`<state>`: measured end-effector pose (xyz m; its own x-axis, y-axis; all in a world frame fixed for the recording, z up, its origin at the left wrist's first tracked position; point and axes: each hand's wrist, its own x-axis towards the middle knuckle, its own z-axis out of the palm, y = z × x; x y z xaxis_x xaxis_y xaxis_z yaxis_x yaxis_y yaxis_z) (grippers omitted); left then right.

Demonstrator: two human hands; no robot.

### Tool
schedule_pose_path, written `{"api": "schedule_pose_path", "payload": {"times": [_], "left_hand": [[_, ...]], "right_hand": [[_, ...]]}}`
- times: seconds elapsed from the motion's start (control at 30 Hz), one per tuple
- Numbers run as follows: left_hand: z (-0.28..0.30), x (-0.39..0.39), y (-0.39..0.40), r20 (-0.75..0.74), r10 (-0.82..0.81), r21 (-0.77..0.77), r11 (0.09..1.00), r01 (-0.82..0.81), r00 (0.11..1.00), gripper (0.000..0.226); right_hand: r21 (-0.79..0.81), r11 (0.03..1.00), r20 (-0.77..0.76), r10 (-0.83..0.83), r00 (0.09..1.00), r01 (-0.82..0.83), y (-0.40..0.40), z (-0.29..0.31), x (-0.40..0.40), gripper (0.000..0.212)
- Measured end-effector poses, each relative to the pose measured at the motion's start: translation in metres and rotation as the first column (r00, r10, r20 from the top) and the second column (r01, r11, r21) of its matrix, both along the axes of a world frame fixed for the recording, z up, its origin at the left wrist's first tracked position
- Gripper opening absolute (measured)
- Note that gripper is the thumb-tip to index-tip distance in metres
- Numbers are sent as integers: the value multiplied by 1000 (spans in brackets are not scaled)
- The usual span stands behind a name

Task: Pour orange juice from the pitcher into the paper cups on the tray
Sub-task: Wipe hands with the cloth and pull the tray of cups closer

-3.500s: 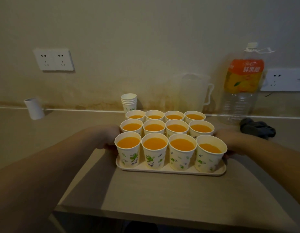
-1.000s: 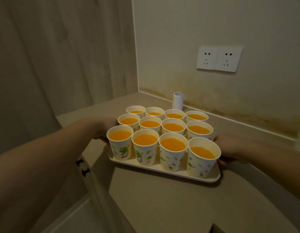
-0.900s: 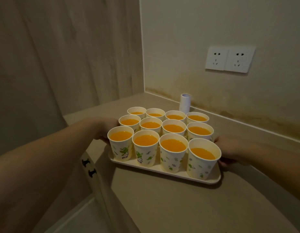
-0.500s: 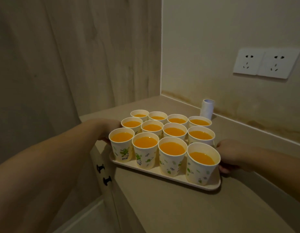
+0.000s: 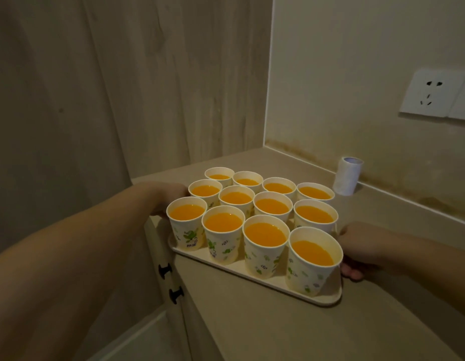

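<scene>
A beige tray carries several white paper cups printed with green leaves, each holding orange juice. The tray hangs over the left end of the counter, partly past its edge. My left hand grips the tray's left end, mostly hidden behind the cups. My right hand grips the right end, its fingertips curled under the rim. The pitcher is out of view.
The beige counter ends at a wood-grain wall panel on the left. A small white roll stands by the back wall. A wall socket sits upper right. Two black cabinet knobs show below the counter edge.
I have carried the tray with both hands from beside the pitcher and bottle to the counter's left end. The view has swung left; the white roll now lies to the right.
</scene>
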<state>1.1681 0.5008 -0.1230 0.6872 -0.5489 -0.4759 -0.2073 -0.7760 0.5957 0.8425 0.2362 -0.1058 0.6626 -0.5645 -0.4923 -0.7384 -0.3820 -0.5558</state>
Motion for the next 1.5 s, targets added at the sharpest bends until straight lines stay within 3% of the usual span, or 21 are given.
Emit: {"api": "schedule_pose_path", "payload": {"times": [0.1, 0.27, 0.53, 0.67, 0.87, 0.93, 1.07, 1.2, 1.33, 1.5], "left_hand": [[14, -19, 0, 82, -82, 60, 995, 77, 993, 48], [16, -27, 2, 112, -58, 21, 998, 56, 992, 18], [13, -65, 37, 207, -15, 38, 999, 7, 978, 22], [10, -80, 54, 124, 20, 30, 999, -24, 992, 23], [6, -93, 60, -121, 162, -144, 973, -179, 979, 16], [5, -92, 58, -100, 232, -163, 956, -246, 968, 14], [1, -89, 52, -29, 409, -218, 888, -405, 912, 12], [-5, -89, 48, -92, 550, -329, 769, -547, 830, 11], [-7, -93, 44, -133, 604, -379, 702, -603, 786, 7], [-3, -100, 40, -144, 657, -435, 630, -643, 740, 18]], "right_hand": [[-28, 999, -75, 34, 997, -36, -6, 0, 3, 38], [-39, 998, -72, 52, 996, -55, -13, -1, 4, 39], [-130, 990, 89, 64, 994, -52, -25, -11, 12, 28], [-115, 993, 194, 55, 979, -33, -25, -14, 13, 16], [-117, 993, 208, 14, 978, 11, -23, -15, 16, 23], [-95, 995, 206, -13, 978, 33, -22, -17, 16, 29], [-127, 992, 151, 14, 988, 5, -11, -16, 9, 14], [-178, 982, 101, 77, 992, -58, 2, -13, -3, 30], [-169, 984, 148, 84, 985, -58, 18, -15, -12, 20], [-101, 993, 185, 73, 980, -55, 28, -19, -21, 27]]}}
